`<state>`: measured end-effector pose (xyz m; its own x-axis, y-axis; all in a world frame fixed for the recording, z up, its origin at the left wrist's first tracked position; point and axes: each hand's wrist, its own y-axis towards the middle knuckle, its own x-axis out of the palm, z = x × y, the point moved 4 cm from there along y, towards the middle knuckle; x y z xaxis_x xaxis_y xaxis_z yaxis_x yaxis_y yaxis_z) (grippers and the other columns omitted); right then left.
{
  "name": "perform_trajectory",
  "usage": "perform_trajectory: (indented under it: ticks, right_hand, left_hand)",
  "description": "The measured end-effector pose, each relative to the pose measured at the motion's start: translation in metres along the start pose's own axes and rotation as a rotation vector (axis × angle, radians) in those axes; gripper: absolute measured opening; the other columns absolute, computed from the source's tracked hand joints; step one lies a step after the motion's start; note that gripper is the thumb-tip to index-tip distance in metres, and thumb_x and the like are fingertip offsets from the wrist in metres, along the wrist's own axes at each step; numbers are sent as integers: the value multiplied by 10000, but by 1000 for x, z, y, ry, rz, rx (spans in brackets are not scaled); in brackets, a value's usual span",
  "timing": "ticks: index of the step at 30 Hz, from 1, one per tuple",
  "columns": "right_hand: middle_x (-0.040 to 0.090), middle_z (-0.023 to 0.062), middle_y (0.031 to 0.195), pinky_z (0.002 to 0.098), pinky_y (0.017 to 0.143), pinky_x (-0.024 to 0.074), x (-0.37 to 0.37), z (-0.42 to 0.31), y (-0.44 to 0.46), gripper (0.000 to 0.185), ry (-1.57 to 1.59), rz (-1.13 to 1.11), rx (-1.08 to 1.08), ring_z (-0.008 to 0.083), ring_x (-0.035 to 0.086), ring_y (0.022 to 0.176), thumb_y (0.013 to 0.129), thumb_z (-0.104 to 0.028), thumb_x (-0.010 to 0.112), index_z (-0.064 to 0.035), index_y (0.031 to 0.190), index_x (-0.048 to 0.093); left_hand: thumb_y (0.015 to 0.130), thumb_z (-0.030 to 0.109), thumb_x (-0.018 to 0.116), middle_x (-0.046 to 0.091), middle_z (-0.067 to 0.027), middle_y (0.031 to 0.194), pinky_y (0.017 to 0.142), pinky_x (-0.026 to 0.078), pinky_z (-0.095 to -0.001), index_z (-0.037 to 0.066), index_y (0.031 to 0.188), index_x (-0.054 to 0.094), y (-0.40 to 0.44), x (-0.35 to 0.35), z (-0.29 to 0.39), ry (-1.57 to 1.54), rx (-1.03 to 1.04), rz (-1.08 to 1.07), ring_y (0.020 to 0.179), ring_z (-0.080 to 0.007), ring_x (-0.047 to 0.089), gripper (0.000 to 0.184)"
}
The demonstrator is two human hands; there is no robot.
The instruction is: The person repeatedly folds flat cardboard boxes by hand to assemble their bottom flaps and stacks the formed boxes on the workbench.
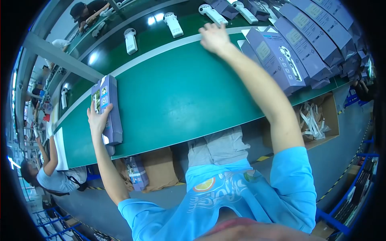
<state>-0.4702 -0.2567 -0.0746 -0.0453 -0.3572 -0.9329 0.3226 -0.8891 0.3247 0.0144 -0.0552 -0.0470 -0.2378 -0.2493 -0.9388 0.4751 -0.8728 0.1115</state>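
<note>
My left hand (97, 120) is on a purple printed box (105, 96) at the left of the green work surface, its thumb across the printed face and its fingers at the left edge. More purple cardboard shows along that box's right side, possibly a second box. My right hand (215, 39) stretches over the far white edge strip, palm down, fingers spread and holding nothing. Just beyond its fingertips lies a white handheld fan (214, 15) with a football-patterned head; whether they touch I cannot tell.
More football-headed fans (173, 25) lie along the dark green belt (150, 34). Purple boxes (277, 60) stand in rows at the right. Below the edge sits an open carton (331, 116) with white strips. A metal post (60, 56) slants across the left. Other people work beyond.
</note>
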Motion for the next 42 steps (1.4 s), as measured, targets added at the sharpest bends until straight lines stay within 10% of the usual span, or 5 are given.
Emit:
perform_trajectory:
  ticks: [13, 17, 20, 25, 42]
  right_hand:
    - [616, 108, 1252, 435, 1029, 463, -89, -110, 14, 519, 1503, 585, -326, 298, 581, 1207, 889, -335, 714, -81, 1317, 566]
    - [667, 103, 1126, 441, 998, 483, -156, -100, 6, 594, 1895, 902, -273, 290, 639, 1100, 848, -363, 768, -58, 1307, 548]
    - [584, 164, 1260, 382, 923, 525, -156, -68, 17, 1004, 1858, 776, -305, 256, 645, 1078, 764, -457, 840, -44, 1512, 313]
    - [596, 154, 1231, 370, 929, 518, -168, -79, 2, 901, 1627, 794, -445, 252, 636, 1086, 787, -432, 813, -20, 1460, 378]
    - [544, 142, 1263, 480, 1023, 408, -177, -100, -16, 578, 2187, 747, -286, 317, 530, 1175, 830, -182, 674, -44, 1350, 462]
  left_hand:
    - [814, 111, 818, 631, -203, 1224, 892, 532, -341, -53, 1270, 521, -21, -89, 183, -895, 550, 544, 1036, -238, 655, 568]
    - [865, 203, 772, 556, -199, 1345, 967, 486, -379, -32, 1364, 473, -44, 0, 284, -295, 1030, 951, 1180, -242, 592, 627]
    - [920, 308, 687, 546, -185, 1345, 987, 468, -370, -28, 1407, 430, -52, 2, 307, -883, 1114, 830, 1191, -245, 578, 644]
    - [991, 428, 510, 558, -162, 1292, 968, 470, -332, -26, 1416, 387, -27, -14, 314, -1678, 637, 205, 1138, -232, 585, 634]
    - [950, 185, 515, 602, -248, 1178, 830, 564, -379, -13, 1333, 352, -65, -36, 316, -1434, 793, 664, 1014, -275, 648, 461]
